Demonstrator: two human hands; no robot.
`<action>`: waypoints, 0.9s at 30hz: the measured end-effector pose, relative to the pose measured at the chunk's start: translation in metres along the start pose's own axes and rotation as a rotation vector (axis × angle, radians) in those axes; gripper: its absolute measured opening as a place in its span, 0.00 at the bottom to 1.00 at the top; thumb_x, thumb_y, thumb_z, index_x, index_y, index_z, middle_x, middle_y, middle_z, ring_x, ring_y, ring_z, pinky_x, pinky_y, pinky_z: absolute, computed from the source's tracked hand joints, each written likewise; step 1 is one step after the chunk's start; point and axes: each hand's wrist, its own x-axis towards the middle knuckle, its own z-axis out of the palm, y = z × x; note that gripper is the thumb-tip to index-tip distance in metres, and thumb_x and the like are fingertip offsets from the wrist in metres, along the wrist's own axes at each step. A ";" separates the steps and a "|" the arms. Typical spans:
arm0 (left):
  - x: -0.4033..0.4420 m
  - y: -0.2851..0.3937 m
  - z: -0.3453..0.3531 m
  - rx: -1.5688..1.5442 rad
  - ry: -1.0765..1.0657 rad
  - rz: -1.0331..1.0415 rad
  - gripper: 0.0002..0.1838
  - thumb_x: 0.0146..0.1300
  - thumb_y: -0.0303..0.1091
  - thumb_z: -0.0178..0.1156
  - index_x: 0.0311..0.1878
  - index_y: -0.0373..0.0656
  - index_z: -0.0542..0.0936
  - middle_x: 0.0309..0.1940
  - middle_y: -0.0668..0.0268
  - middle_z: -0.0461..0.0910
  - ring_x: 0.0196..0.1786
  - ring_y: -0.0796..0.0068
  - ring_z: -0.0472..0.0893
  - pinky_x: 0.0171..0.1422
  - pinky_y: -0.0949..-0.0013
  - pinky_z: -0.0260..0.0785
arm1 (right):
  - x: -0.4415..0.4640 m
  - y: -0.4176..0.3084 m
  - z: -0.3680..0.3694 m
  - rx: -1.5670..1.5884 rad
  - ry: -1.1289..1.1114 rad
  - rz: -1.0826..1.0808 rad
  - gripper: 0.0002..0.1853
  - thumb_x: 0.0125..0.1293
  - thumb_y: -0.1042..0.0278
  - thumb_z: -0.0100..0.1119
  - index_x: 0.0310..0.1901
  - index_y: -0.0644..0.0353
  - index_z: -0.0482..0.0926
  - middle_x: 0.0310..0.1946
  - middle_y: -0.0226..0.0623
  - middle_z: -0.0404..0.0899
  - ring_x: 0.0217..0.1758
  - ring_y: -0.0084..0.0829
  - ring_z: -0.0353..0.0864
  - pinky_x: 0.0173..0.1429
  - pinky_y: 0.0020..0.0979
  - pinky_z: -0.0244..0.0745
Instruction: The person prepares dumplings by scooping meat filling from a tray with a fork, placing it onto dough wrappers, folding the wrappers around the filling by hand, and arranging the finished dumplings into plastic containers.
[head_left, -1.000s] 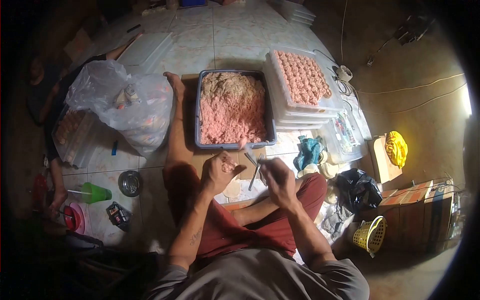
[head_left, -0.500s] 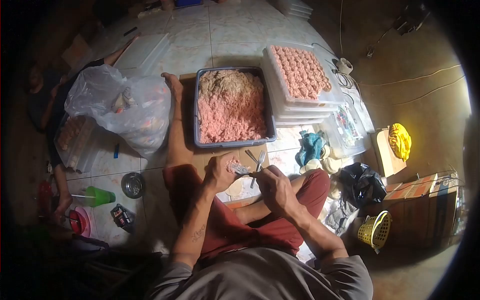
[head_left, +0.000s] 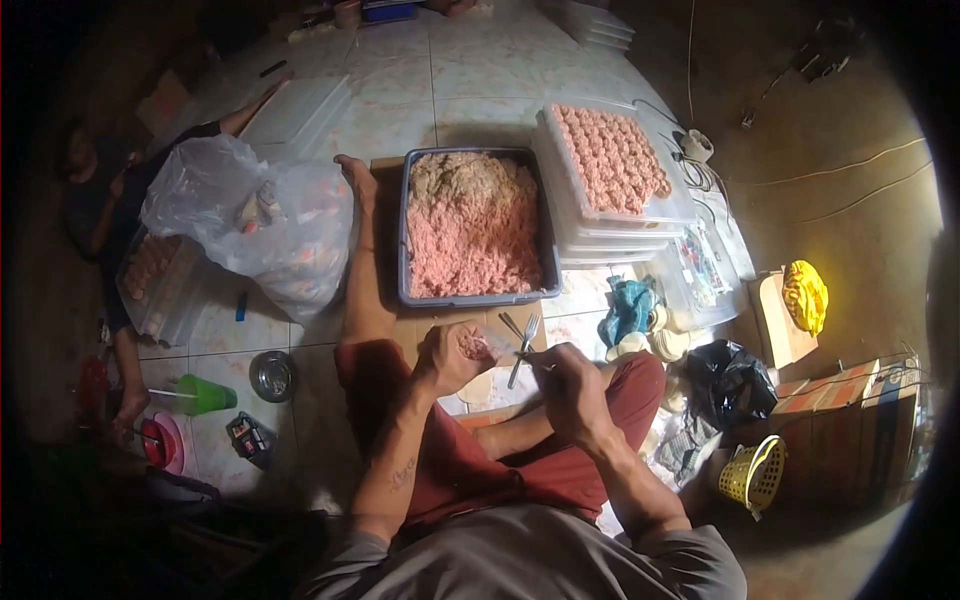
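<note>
My left hand (head_left: 450,360) is curled around a small lump of pink minced meat (head_left: 472,346), which shows between the thumb and fingers. Whether a wrapper surrounds that lump is hidden. In my right hand (head_left: 572,385), closed fingers grip the handle of a slim metal utensil (head_left: 507,351). Its head is blurred and points toward the meat. A fork (head_left: 524,350) lies on the cardboard (head_left: 420,318) just beyond my hands. In front stands a dark grey tub (head_left: 480,300) with pink and greyish minced meat (head_left: 470,240) in it.
Several clear boxes are stacked at right, the top tray (head_left: 668,207) bearing rows of meat dumplings (head_left: 610,160). Round pale wrappers (head_left: 672,342) lie near a teal cloth (head_left: 628,312). At left are a large plastic bag (head_left: 300,225), a metal bowl (head_left: 271,376), a green cup (head_left: 205,394) and another person (head_left: 95,190).
The utensil's head has drawn back to the right from the meat in my left hand. My right hand has moved slightly right. The whole view has shifted a little.
</note>
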 end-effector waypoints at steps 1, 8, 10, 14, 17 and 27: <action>0.001 -0.002 -0.001 0.043 -0.038 -0.023 0.15 0.55 0.33 0.79 0.36 0.37 0.81 0.29 0.62 0.85 0.35 0.79 0.81 0.43 0.67 0.76 | 0.002 -0.001 -0.001 -0.013 0.055 -0.009 0.10 0.66 0.83 0.59 0.46 0.64 0.83 0.34 0.49 0.79 0.36 0.48 0.82 0.39 0.41 0.75; 0.005 -0.007 0.000 -0.165 0.029 0.087 0.17 0.53 0.33 0.81 0.35 0.40 0.79 0.26 0.68 0.80 0.32 0.81 0.78 0.37 0.68 0.73 | 0.002 -0.002 0.003 0.020 0.045 0.016 0.08 0.66 0.82 0.60 0.45 0.66 0.82 0.35 0.48 0.78 0.35 0.45 0.81 0.39 0.38 0.74; 0.006 0.002 -0.001 0.006 0.086 0.197 0.18 0.53 0.36 0.80 0.33 0.39 0.78 0.25 0.65 0.79 0.31 0.81 0.78 0.36 0.69 0.71 | 0.004 0.002 0.008 -0.047 -0.070 -0.063 0.08 0.66 0.81 0.58 0.46 0.67 0.82 0.35 0.50 0.78 0.36 0.51 0.81 0.40 0.41 0.75; 0.003 0.015 0.003 0.100 0.090 -0.073 0.17 0.54 0.35 0.77 0.32 0.39 0.76 0.27 0.57 0.82 0.32 0.61 0.84 0.37 0.60 0.74 | 0.008 -0.007 -0.003 -0.016 0.028 0.010 0.08 0.67 0.81 0.59 0.45 0.66 0.83 0.35 0.52 0.78 0.35 0.53 0.80 0.40 0.42 0.74; 0.010 0.008 -0.001 -0.226 0.125 0.153 0.19 0.52 0.30 0.80 0.40 0.38 0.78 0.31 0.64 0.83 0.36 0.68 0.84 0.38 0.63 0.74 | 0.009 -0.018 -0.002 -0.037 -0.042 -0.012 0.09 0.67 0.82 0.58 0.47 0.66 0.83 0.34 0.50 0.78 0.34 0.49 0.80 0.38 0.41 0.73; 0.005 0.001 0.001 -0.013 0.137 0.087 0.21 0.56 0.40 0.79 0.30 0.39 0.75 0.22 0.60 0.75 0.25 0.73 0.73 0.31 0.65 0.66 | 0.013 -0.022 0.004 -0.006 -0.002 -0.034 0.11 0.66 0.82 0.56 0.47 0.65 0.84 0.32 0.48 0.77 0.35 0.48 0.80 0.41 0.42 0.75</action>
